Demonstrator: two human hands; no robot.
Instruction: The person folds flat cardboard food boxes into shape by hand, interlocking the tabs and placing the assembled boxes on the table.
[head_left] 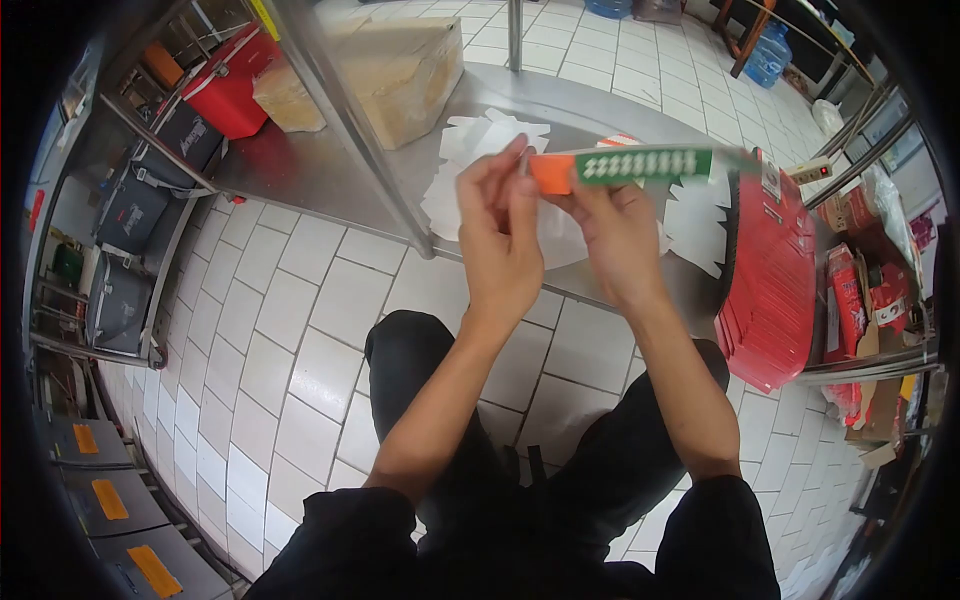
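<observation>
Above the metal shelf, my right hand (622,235) grips a long, narrow orange-and-green carton-like strip (640,166) with a white pattern. It is seen edge-on and its far right end is blurred. My left hand (503,225) is closed at the strip's orange end, thumb and fingertips pinched together. Something small and pale shows between them, too little to name. Below and behind the hands, jagged-edged white sheets (455,190) lie spread on the shelf. More white sheets (695,230) lie to the right, partly behind my right arm.
A stack of flat red pieces (768,290) leans at the shelf's right end. A cardboard box (405,75) and a red case (230,85) stand at the left. A metal post (350,125) rises left of my hands. Grey cases (125,200) line the far left.
</observation>
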